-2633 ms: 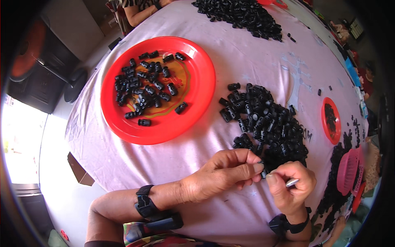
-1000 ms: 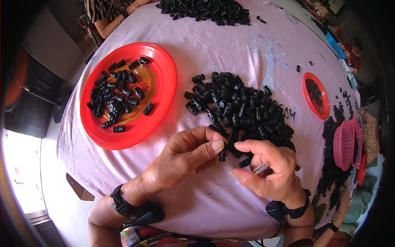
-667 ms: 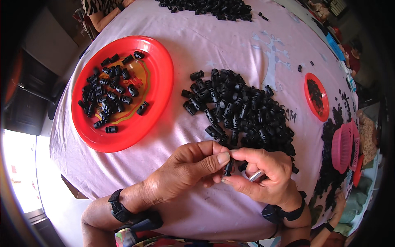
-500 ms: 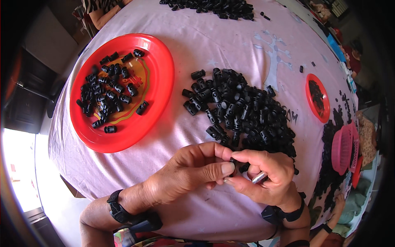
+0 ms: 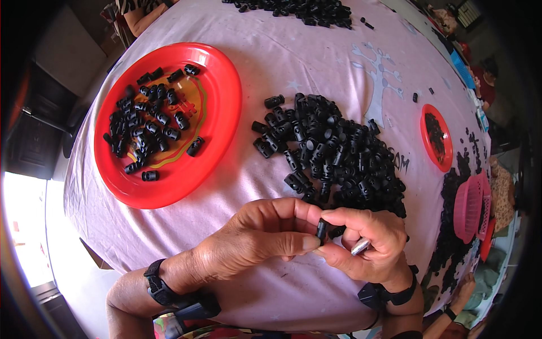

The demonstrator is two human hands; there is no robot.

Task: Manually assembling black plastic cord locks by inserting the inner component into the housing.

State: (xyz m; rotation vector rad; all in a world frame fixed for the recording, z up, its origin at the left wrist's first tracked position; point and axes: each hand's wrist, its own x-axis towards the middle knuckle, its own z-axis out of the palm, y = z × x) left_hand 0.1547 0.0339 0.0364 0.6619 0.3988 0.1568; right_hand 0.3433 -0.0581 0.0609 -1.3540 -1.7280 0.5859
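Left hand (image 5: 265,240) and right hand (image 5: 370,246) together pinch one small black plastic toggle (image 5: 321,230) just before the heap of black toggles (image 5: 339,152); right also grips a silvery metal pin (image 5: 360,246). Steady fingertip pressure likely keeps it aligned.

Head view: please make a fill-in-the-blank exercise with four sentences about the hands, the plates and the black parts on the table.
1. The left hand and the right hand pinch one small ____ part between their fingers.
2. The big plate on the person's left has the colour ____.
3. The right hand also holds a small ____ coloured piece.
4. The big pile of parts lies directly on the pale ____, not on a plate.

Missing words: black; red; silver; tablecloth
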